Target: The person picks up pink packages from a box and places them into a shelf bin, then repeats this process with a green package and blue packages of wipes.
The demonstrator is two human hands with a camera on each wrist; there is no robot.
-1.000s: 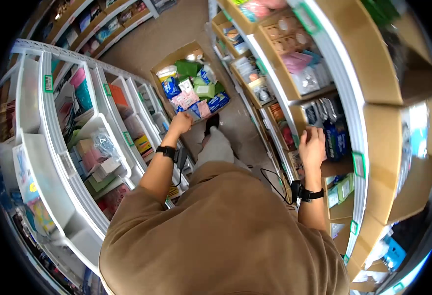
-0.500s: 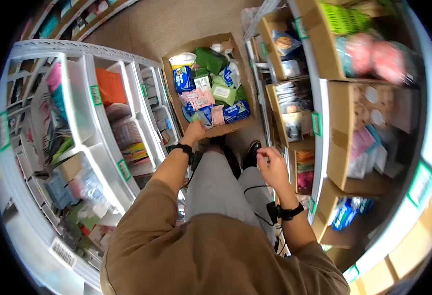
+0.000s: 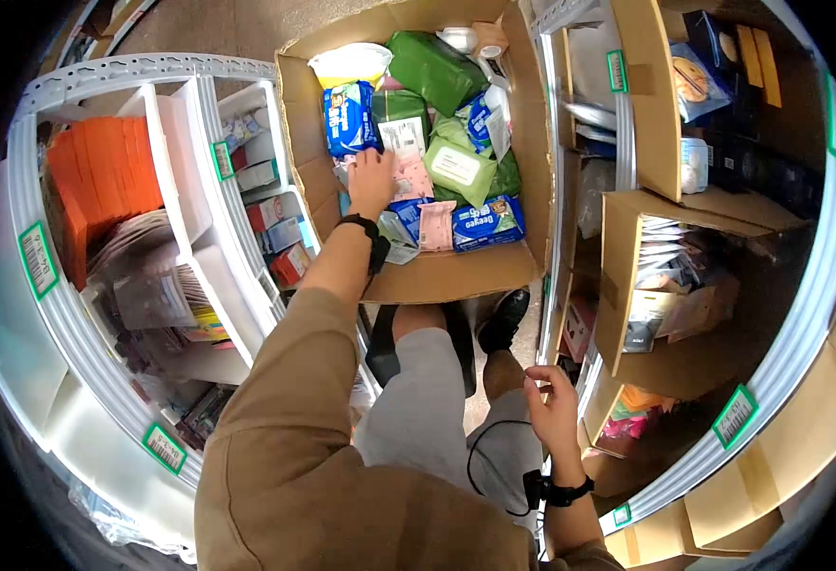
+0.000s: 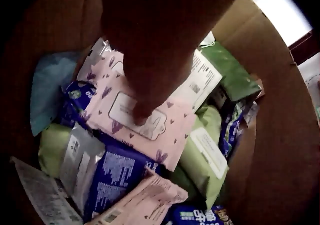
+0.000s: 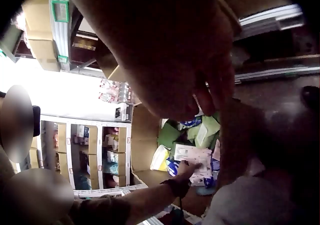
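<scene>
The left hand is inside the box, near its left edge, and it touches the pink pack, which lies left of the middle of the box. In the left wrist view one digit lies on the label of this pack; the other fingers are hidden, so I cannot tell whether they pinch it. The white pack is just beyond it, the light green pack just to its right. A blue pack lies along the left edge, a dark green pack near the far edge, and the other pink pack near the near edge. The right hand hangs outside the box, near the right shelf; its fingers are loosely bent and hold nothing.
</scene>
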